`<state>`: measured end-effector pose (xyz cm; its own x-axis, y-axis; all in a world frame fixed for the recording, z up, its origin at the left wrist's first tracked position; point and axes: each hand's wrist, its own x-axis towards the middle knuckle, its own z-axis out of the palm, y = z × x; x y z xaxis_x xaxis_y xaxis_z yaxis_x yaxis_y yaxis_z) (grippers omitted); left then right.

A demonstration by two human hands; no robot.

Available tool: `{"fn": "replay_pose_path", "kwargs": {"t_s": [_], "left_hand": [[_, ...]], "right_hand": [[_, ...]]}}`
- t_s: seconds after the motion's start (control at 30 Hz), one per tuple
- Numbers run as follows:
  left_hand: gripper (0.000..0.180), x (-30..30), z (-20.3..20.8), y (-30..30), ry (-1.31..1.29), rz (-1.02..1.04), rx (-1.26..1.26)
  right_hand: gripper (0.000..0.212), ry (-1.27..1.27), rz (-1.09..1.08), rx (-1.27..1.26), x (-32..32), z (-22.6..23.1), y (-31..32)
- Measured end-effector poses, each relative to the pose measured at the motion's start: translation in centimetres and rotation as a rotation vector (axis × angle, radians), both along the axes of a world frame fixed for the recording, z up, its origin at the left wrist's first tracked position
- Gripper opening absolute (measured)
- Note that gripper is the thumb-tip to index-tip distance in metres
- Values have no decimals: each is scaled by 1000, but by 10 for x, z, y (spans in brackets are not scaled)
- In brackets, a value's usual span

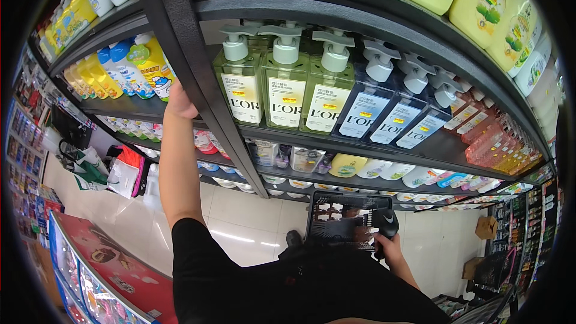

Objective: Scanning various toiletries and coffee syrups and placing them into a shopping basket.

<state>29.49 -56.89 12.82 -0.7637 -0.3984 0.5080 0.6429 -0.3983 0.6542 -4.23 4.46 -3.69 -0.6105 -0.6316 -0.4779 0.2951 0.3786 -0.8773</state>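
The yellow bottle (153,67) is stood upright, its long axis roughly vertical, just beyond and left of the left hand (182,103), the nearer one. That hand's fingers are partly hidden by the shelf post (191,63); its opening and any hold cannot be told. By the right hand (391,248), a black rounded object (387,224) is gripped with curled fingers, beside the basket (351,193). Cartoon artwork is borne by the bottle; large dark lettering is carried by the pump bottles (283,81), right of the left hand.

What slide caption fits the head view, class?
Left hand at a shelved yellow bottle; right hand gripping a black handle beside a basket.
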Motion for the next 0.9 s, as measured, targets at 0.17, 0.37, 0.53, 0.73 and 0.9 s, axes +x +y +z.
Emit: {"fn": "replay_pose_path", "kwargs": {"t_s": [0.17,0.37,0.53,0.73,0.9], "left_hand": [[74,5,9,38,-11,64,127],[77,9,-13,33,-74,150,193],[77,10,-12,31,-93,114,184],[71,8,-8,26,-77,72,138],[70,-2,12,21,-5,125,80]], "right_hand": [[15,-1,4,26,-3,-1,2],[16,9,53,17,-9,-8,-2],[15,-5,71,-1,-11,-8,-5],[13,-10,82,3,-13,-8,-7],[12,9,70,-26,-14,-9,-6]]}}
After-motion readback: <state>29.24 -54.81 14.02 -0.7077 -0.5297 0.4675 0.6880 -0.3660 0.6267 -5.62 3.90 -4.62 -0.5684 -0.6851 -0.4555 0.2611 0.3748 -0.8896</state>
